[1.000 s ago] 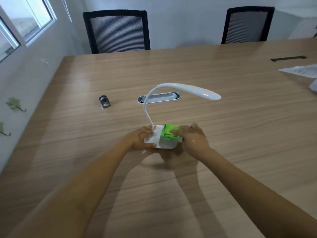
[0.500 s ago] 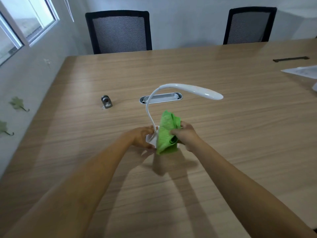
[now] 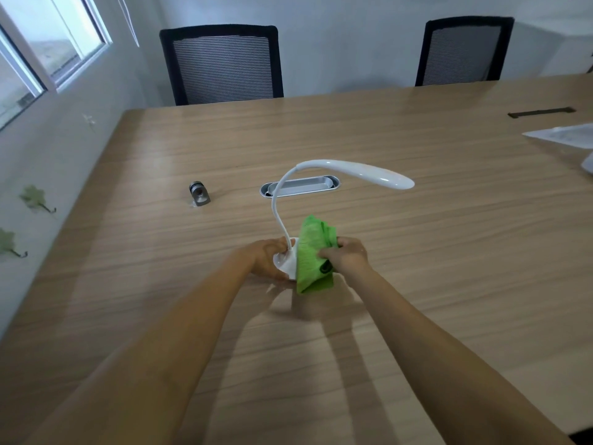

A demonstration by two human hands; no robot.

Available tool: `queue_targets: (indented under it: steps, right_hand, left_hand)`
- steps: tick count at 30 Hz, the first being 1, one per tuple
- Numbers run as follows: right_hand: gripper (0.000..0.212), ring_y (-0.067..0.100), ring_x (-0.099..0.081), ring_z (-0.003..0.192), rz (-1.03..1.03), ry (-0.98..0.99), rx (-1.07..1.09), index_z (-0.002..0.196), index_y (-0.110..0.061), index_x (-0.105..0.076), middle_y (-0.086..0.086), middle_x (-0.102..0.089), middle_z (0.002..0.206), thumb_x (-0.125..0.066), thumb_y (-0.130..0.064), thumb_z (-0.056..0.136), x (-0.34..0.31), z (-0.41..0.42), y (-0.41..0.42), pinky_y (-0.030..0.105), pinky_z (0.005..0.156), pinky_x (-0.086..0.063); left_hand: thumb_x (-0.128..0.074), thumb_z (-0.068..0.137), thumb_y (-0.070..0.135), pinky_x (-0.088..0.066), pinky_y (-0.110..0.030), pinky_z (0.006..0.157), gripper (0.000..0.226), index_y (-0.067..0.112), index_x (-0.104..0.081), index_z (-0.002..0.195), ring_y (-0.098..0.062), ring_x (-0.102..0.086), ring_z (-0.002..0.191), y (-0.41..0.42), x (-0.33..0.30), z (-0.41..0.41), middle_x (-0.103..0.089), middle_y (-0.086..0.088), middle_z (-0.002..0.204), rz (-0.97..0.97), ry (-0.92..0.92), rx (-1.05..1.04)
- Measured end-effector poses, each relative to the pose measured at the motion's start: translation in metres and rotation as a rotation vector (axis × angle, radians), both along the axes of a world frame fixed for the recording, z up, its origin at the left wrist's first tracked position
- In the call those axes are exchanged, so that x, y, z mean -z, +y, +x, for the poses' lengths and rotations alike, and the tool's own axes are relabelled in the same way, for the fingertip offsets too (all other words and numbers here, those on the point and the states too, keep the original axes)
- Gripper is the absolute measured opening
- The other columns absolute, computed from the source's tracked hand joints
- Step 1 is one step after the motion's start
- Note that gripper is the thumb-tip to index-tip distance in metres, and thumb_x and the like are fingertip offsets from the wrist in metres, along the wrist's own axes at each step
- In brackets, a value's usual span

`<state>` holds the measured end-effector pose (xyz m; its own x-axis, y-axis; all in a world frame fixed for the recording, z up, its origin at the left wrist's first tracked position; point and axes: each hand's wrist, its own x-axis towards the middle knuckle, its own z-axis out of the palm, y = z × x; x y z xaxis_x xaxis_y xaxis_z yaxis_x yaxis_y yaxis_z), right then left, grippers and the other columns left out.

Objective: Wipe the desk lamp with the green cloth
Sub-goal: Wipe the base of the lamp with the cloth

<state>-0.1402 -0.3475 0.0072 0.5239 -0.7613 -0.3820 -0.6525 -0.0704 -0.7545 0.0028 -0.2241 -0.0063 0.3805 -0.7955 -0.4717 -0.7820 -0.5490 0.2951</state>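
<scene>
A white desk lamp (image 3: 356,172) with a thin curved neck stands on the wooden table (image 3: 449,252), its head arching to the right. My left hand (image 3: 264,260) grips the lamp's base from the left side. My right hand (image 3: 348,256) holds the green cloth (image 3: 313,252), which hangs unfolded and upright over the right part of the base, hiding most of it. A dark logo shows on the cloth near my fingers.
A small metal object (image 3: 199,194) sits to the left beyond the lamp. A silver cable grommet (image 3: 301,185) is set in the table behind the neck. Papers (image 3: 568,136) lie at the far right. Two black chairs (image 3: 221,62) stand along the far edge.
The cloth was bunched flat on the base one second ago; my right hand has lifted it so it now stands open and upright. My left hand has kept its grip on the base.
</scene>
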Motion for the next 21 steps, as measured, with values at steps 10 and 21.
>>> queue_targets:
  steps: [10,21]
  right_hand:
    - [0.019,0.032,-0.067,0.099,-0.145,0.109,0.037,0.090,-0.006,-0.073,0.017,-0.072,0.103,-0.064,-0.017,0.076,-0.014,0.000,-0.022,0.033,0.080,-0.052]
    - [0.019,0.034,-0.065,0.102,-0.199,0.146,0.140,0.088,-0.003,-0.071,0.019,-0.071,0.104,-0.056,-0.010,0.078,-0.014,-0.013,-0.027,0.027,0.073,-0.046]
  left_hand:
    - [-0.071,0.077,0.038,-0.024,-0.033,0.119,0.088,0.022,-0.024,0.149,-0.017,-0.028,0.144,0.000,0.001,-0.001,-0.025,0.005,0.158,0.015,0.010,-0.045]
    - [-0.071,0.077,0.031,-0.026,-0.034,0.118,0.091,0.024,-0.018,0.151,-0.019,-0.028,0.144,0.001,-0.005,-0.004,-0.027,0.003,0.158,0.001,0.055,-0.079]
